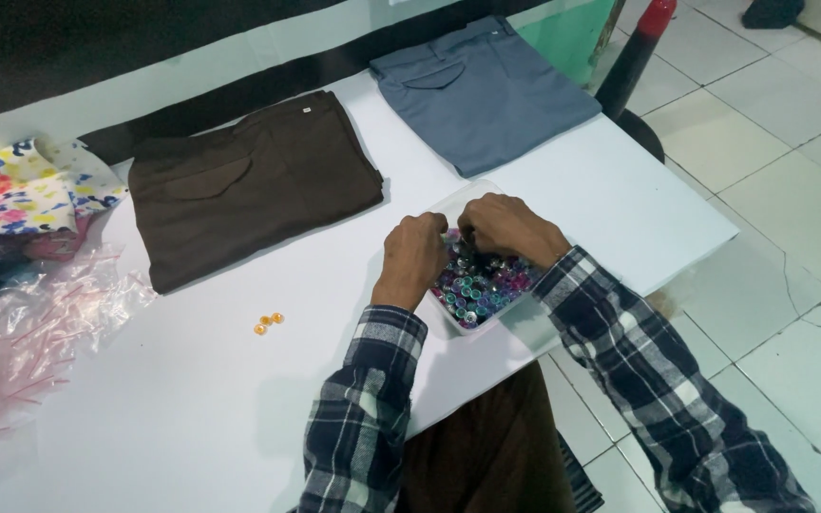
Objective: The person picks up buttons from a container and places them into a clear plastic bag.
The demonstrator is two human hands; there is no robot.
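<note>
Head view: hands in bead tray

Left hand (413,255) and right hand (507,228) dig, fingers curled, into a white tray (461,197) of mixed beads (486,283) near the table (192,408) edge; any pinch is hidden. Beads look small, hard, light, slippery: pinch singly. Three orange beads (269,323) at 9 o'clock; brown trousers (249,185) at 10, grey trousers (482,90) at 12.

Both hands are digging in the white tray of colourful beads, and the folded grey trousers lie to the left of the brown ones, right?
Not quite. In the head view, the grey trousers lie to the right of the brown trousers. Both hands, left hand and right hand, are in the white tray of beads.
</note>
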